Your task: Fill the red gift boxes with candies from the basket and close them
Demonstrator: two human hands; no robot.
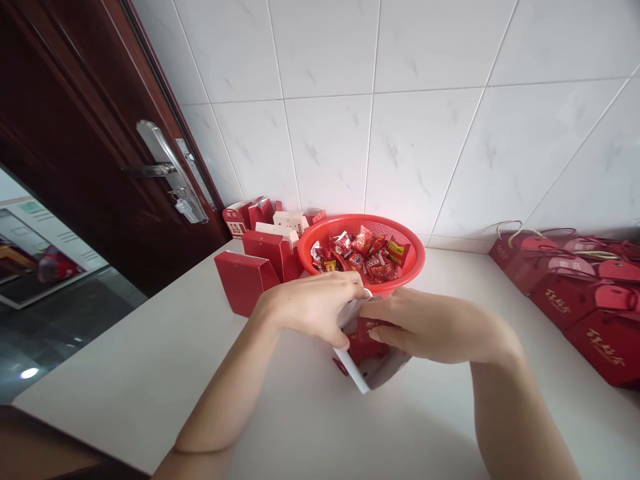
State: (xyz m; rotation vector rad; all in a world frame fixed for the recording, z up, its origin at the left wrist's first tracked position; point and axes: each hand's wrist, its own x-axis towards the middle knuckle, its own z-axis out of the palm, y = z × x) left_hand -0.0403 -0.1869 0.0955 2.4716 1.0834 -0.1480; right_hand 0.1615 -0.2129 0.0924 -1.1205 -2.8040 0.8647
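An open paper gift box (359, 373), pale on its cut edges, stands on the white table in front of me. My left hand (320, 303) grips its left and far rim between thumb and fingers. Reaching into the opening from the right is my right hand (425, 327), its fingers closed on a small red packet (369, 327) partly hidden by them. More red shows deeper inside the box. Just beyond both hands, a red plastic basket (417, 257) holds several wrapped candies (365, 240).
Red gift boxes (245, 280) stand left of the basket, some with raised flaps. Several closed red boxes with cord handles (565, 293) line the right side. Behind is a tiled wall (330, 147); a dark wooden door (90, 100) is at left, beyond the table (150, 373).
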